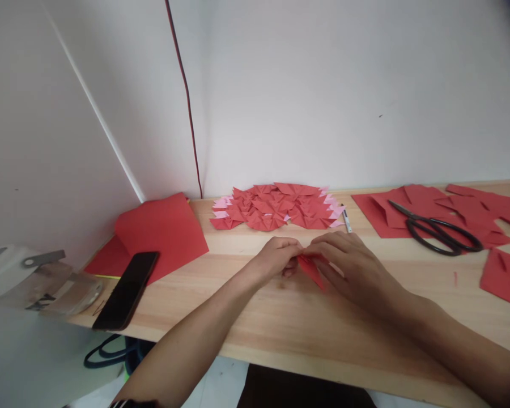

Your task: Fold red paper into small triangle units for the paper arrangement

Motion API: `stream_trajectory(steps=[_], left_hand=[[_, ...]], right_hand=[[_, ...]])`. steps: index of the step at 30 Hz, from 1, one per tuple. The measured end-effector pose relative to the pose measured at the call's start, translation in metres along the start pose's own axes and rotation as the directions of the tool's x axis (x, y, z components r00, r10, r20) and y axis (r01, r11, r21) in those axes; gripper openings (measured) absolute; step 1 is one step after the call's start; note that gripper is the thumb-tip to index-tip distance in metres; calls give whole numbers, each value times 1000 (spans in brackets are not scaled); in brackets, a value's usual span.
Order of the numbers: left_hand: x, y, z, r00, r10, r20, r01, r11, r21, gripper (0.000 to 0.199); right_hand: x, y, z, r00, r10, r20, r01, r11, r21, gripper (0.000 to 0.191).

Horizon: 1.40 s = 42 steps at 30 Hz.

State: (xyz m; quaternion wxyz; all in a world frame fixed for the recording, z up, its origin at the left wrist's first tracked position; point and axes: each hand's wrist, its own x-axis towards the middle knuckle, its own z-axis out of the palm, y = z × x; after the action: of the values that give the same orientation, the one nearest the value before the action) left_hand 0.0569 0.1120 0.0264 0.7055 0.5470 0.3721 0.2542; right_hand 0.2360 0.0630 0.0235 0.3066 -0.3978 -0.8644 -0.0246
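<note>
Between my two hands, a little above the middle of the wooden table, is a small folded piece of red paper point(311, 273). My left hand point(281, 256) pinches its left end with curled fingers. From the other side my right hand point(344, 262) grips it, its fingers bent over the paper and hiding part of it. Behind the hands, against the wall, lies a cluster of folded red paper pieces point(272, 207) with pink ones point(331, 209) at its edges. A white marker point(347, 219) lies just right of that cluster.
On the right, black-handled scissors point(444, 235) rest on cut red paper point(391, 218), with another red piece point(505, 277) nearer. At left are large red sheets point(161, 232), a black phone point(126, 292) and a clear bottle point(68, 292). A dark cable point(187, 90) runs down the wall.
</note>
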Motion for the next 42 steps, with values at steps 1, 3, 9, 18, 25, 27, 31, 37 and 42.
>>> stream_trajectory(steps=[1, 3, 9, 18, 25, 27, 31, 37, 42], left_hand=[[0, 0, 0, 1000, -10, 11, 10, 1000, 9, 23], [1, 0, -1, 999, -33, 37, 32, 999, 22, 24], [0, -1, -5, 992, -82, 96, 79, 996, 30, 24], [-5, 2, -6, 979, -53, 199, 34, 995, 97, 23], [-6, 1, -6, 978, -70, 194, 29, 978, 207, 22], [-6, 0, -6, 976, -90, 199, 43, 972, 229, 24], [-6, 1, -5, 973, -107, 205, 63, 976, 210, 26], [-9, 7, -5, 962, -88, 259, 48, 987, 155, 18], [-10, 10, -4, 956, -105, 275, 66, 987, 148, 14]], right_hand=[[0, 0, 0, 1000, 3, 8, -3, 1000, -1, 20], [0, 0, 0, 1000, 0, 10, 1, 1000, -16, 19], [0, -2, -4, 997, -81, -5, 81, 996, -26, 15], [-4, 1, -3, 995, -100, 26, 101, 995, -18, 15], [-1, -2, 1, 993, -82, 82, 85, 996, -33, 16], [0, -4, 1, 992, -64, 112, 69, 997, -38, 17], [1, -4, 1, 990, -50, 133, 58, 997, -52, 16], [-3, 1, 2, 992, -101, 77, 102, 995, -9, 15], [-3, 0, 0, 987, -134, 87, 133, 991, 18, 14]])
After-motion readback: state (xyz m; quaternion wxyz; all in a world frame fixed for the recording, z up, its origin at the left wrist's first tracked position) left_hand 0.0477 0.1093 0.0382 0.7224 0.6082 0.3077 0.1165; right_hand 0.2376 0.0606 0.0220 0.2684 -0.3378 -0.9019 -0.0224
